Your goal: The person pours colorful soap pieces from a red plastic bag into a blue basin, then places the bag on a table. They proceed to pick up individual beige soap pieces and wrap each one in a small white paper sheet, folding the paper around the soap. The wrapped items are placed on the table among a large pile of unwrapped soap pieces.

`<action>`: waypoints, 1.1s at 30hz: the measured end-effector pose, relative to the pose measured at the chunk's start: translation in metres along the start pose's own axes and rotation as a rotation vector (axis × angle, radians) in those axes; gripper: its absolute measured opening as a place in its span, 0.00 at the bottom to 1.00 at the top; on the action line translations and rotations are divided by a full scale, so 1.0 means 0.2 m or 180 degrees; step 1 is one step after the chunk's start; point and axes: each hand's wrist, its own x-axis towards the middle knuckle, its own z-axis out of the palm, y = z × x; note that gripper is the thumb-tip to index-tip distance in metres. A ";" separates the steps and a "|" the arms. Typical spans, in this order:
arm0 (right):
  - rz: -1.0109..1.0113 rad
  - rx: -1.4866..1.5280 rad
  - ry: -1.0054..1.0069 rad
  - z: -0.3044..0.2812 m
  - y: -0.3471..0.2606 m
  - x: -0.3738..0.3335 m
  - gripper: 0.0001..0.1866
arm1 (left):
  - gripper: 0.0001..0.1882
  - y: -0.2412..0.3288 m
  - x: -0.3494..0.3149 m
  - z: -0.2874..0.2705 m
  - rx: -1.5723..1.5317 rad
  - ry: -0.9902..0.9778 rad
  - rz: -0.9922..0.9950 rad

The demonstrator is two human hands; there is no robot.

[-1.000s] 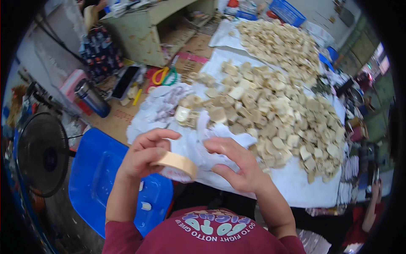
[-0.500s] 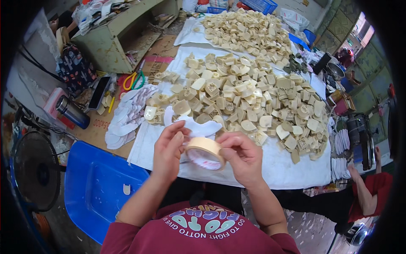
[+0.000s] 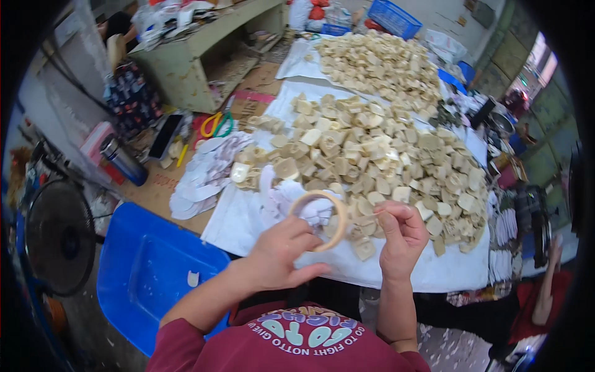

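My left hand (image 3: 280, 253) holds a roll of cream-coloured tape (image 3: 342, 222) by its lower left side. The fingers curl at the ring while the thumb sticks out apart below it. The roll stands tilted, and I see through its hole. To its right, my right hand (image 3: 403, 239) is raised in a pinch, thumb against forefinger. What it pinches is too thin or blurred to make out. Behind the roll lie white cut-out pieces (image 3: 268, 192) on the white cloth (image 3: 248, 217). Just beyond them spreads a heap of cream plastic parts (image 3: 372, 149).
A second heap of parts (image 3: 378, 65) lies farther back. To the left are stacked white pieces (image 3: 197, 186), scissors (image 3: 214, 124), a phone (image 3: 166, 137) and a flask (image 3: 124, 160). A blue tub (image 3: 142, 279) stands below, beside a fan (image 3: 61, 232). Another person's arm (image 3: 544, 291) shows at right.
The tape roll has turned so its hole faces me. My right hand has left the roll and moved right, pinching. My left hand has shifted to the roll's lower left side.
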 end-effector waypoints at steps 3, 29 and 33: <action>-0.0277 0.0187 -0.0046 0.00 -0.10 0.03 0.05 | 0.13 -0.02 0.05 -0.09 0.0340 -0.0159 0.0203; -0.1174 -0.2713 -0.0136 -0.17 -0.27 0.07 0.26 | 0.13 0.16 0.37 -0.48 0.2976 0.0238 0.1153; -0.1648 -0.2904 -0.1120 0.16 -0.35 0.22 0.22 | 0.13 0.23 0.39 -0.44 0.2945 -0.0092 0.1080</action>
